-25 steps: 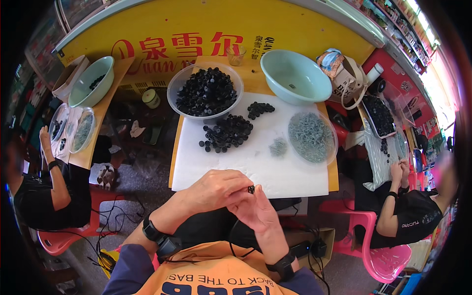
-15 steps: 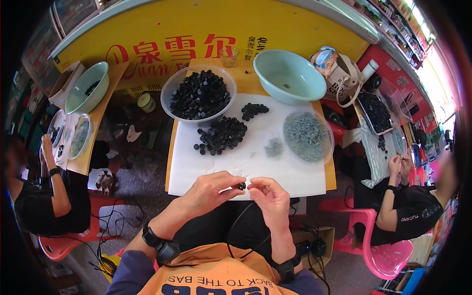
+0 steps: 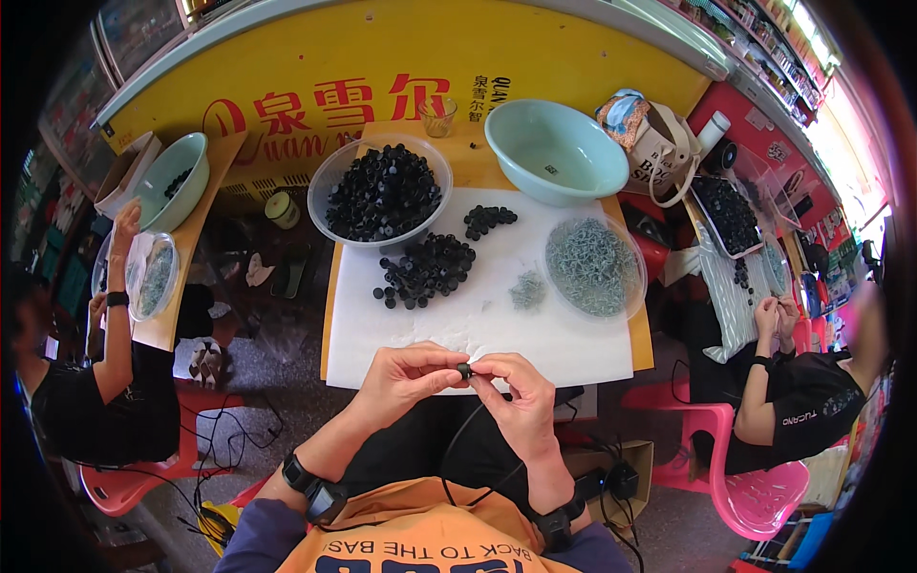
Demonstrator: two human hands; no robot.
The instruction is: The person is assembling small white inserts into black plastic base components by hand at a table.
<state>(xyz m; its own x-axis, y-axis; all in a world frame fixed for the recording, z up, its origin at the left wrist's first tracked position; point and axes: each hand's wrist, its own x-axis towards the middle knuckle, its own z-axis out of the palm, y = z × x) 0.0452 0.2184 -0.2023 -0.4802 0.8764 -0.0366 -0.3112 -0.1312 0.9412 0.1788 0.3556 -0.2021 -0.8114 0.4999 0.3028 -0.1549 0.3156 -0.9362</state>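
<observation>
Over the front edge of the white-covered table [image 3: 573,353], my left hand [image 3: 406,374] pinches a small black round cap [image 3: 464,371] between thumb and fingertips. Against the cap's right side press the closed thumb and forefinger of my right hand [image 3: 521,392]; whatever they hold is hidden. Beyond my hands lies a loose pile of black caps [image 3: 425,271], with a smaller cluster [image 3: 490,222] behind it. A clear round dish [image 3: 634,306] at the right holds many small thin silvery pieces [image 3: 594,265]. A little heap of the same pieces [image 3: 527,290] sits beside it.
A clear bowl [image 3: 315,205] full of black caps stands back left, near a glass [image 3: 437,116]. A pale green basin [image 3: 554,153] and a cloth bag [image 3: 664,148] are back right. People sit at side tables, left [image 3: 115,382] and right [image 3: 764,401]. A cable [image 3: 463,430] hangs below my hands.
My right hand has moved left, and its fingertips now meet the black cap in my left hand. The person at the left has raised a hand toward their green basin.
</observation>
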